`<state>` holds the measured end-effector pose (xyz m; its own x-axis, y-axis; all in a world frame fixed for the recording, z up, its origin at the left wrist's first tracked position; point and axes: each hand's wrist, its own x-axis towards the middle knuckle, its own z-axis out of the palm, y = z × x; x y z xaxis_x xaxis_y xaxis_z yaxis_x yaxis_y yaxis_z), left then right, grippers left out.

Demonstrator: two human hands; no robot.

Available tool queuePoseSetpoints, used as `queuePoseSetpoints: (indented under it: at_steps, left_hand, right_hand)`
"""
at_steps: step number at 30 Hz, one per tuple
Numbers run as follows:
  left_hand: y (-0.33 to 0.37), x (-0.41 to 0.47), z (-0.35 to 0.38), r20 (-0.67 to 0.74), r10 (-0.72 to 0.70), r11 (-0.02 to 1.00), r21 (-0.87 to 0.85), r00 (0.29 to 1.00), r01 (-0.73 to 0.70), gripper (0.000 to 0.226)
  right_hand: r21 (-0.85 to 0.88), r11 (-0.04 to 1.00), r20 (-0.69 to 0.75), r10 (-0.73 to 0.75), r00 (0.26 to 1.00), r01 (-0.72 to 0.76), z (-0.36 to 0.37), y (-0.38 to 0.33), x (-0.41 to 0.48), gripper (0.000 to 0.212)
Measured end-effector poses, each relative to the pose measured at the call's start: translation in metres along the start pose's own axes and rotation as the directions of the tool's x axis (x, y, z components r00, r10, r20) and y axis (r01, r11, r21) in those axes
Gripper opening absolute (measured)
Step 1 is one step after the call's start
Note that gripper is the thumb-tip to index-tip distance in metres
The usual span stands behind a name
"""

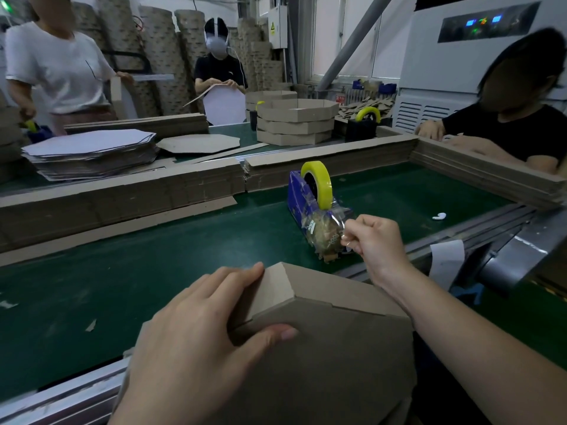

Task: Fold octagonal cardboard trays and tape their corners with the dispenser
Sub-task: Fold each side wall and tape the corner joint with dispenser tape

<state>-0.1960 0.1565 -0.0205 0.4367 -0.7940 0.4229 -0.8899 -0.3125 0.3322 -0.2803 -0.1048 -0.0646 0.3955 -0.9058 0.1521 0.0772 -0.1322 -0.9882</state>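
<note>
Between thumb and forefinger of the right hand (pixel 372 240) sits the clear tape end (pixel 343 221), pinched just at the near nose of the dispenser (pixel 306 207), the other fingers curled in; the strip looks not yet torn off, though the film is hard to read. Nearer the body and to that hand's left, the left hand (pixel 196 342) grips the cardboard tray (pixel 331 357), fingers laid along a raised side wall, thumb pressing the flat panel, holding one corner (pixel 280 265) folded up. By my reading, the taping of this corner is in hand; next the strip wants drawing out, tearing against the cutter, and carrying back over the corner while the left hand holds the fold. The tray's inside faces away, so its contents cannot be told. Atop the dispenser rides a yellow tape roll (pixel 317 180); well beyond both hands a stack of folded trays (pixel 294 127) stands, the top one seemingly holding nothing.
</note>
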Motion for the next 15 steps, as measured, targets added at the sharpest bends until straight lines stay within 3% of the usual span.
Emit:
queuePoseSetpoints:
  at_steps: [5, 8, 15]
  left_hand:
    - [-0.001, -0.001, 0.0, 0.004, -0.002, 1.0, -0.025, 1.0, 0.003, 0.076]
    - [0.0, -0.001, 0.0, 0.001, -0.001, 0.999, -0.036, 1.0, 0.001, 0.075]
    - [0.0, 0.001, 0.001, -0.015, 0.014, 1.0, -0.028, 1.0, -0.015, 0.073]
  right_hand:
    - [0.07, 0.993, 0.009, 0.096, 0.995, -0.097, -0.007, 0.003, -0.001, 0.044]
    - [0.128, 0.986, 0.016, 0.105, 0.994, -0.107, -0.01, -0.003, -0.001, 0.033]
    - [0.136, 0.987, 0.08, 0.074, 0.994, -0.085, -0.018, -0.009, 0.001, 0.032]
